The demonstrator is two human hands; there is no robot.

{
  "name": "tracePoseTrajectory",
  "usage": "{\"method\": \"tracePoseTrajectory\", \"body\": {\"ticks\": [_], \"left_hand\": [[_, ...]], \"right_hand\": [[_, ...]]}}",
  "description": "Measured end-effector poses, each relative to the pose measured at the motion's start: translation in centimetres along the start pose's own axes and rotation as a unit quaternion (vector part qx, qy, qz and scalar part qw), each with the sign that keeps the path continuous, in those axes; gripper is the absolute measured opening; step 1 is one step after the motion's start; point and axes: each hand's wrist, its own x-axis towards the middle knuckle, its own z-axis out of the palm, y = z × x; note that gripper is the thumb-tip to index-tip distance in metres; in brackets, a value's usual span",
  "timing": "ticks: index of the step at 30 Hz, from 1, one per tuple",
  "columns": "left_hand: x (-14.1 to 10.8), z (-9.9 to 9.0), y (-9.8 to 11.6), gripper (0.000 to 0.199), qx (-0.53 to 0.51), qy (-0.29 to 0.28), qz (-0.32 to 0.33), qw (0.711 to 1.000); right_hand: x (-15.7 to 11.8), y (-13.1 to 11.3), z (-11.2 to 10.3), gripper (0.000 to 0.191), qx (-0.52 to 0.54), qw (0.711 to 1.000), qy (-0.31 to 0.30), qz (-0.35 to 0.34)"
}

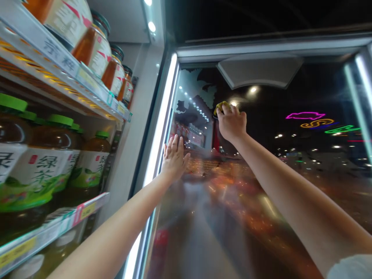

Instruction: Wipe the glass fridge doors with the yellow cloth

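Observation:
My left hand (pixel 175 159) lies flat against the left part of the glass door (pixel 203 209), beside the bright light strip, its fingers stretched up and holding nothing. Higher up and to the right, my right hand (pixel 231 122) presses a yellow cloth (pixel 222 106) against the same glass, with its fingers bent over it. Much of the cloth is hidden under the fingers. Reflections of shelves and lights show in the pane around both hands.
At the left, an upper shelf (pixel 62 58) bears bottles of amber drink (pixel 97 50). Below it stand green-capped tea bottles (pixel 48 166) above a lower price rail (pixel 55 228). A lit strip (pixel 165 112) runs down the door's left edge.

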Motion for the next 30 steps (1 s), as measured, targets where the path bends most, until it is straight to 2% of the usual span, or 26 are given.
{"method": "tracePoseTrajectory", "body": {"ticks": [5, 7, 10, 13, 18, 21, 23, 26, 28, 30], "left_hand": [[0.9, 0.4, 2.2, 0.070, -0.013, 0.020, 0.048, 0.999], [0.8, 0.5, 2.7, 0.070, -0.009, 0.015, 0.061, 0.998], [0.3, 0.6, 2.7, 0.069, -0.001, 0.011, 0.064, 0.998], [-0.4, 0.8, 2.0, 0.070, 0.003, 0.013, 0.069, 0.998], [-2.2, 0.6, 0.7, 0.071, 0.041, 0.005, 0.047, 0.998], [-3.3, 0.2, 0.0, 0.071, 0.071, -0.003, 0.030, 0.997], [-4.0, -0.1, -0.5, 0.071, 0.088, -0.003, 0.023, 0.996], [-4.9, -0.4, -1.1, 0.071, 0.107, 0.002, 0.020, 0.994], [-5.4, -0.4, -1.3, 0.073, 0.115, 0.005, 0.018, 0.993], [-5.7, -0.6, -1.4, 0.075, 0.120, 0.000, 0.008, 0.993]], "right_hand": [[-2.3, 4.3, -0.8, 0.048, -0.029, 0.996, 0.025, 0.080], [-2.8, 4.9, -1.0, 0.046, -0.029, 0.993, 0.043, 0.106], [-3.3, 4.1, -0.8, 0.044, 0.003, 0.990, 0.078, 0.121], [-3.4, 1.5, -0.1, 0.039, 0.052, 0.992, 0.085, 0.080], [-3.1, -5.0, 1.5, 0.037, 0.108, 0.990, 0.070, -0.048], [-1.9, -8.6, 2.2, 0.038, 0.139, 0.983, 0.046, -0.114], [-0.5, -10.5, 2.4, 0.038, 0.158, 0.978, 0.030, -0.134], [1.4, -13.2, 2.6, 0.040, 0.181, 0.975, 0.019, -0.130], [1.7, -14.9, 2.6, 0.038, 0.189, 0.971, 0.009, -0.144], [0.8, -16.0, 2.6, 0.033, 0.194, 0.965, -0.007, -0.177]]}}
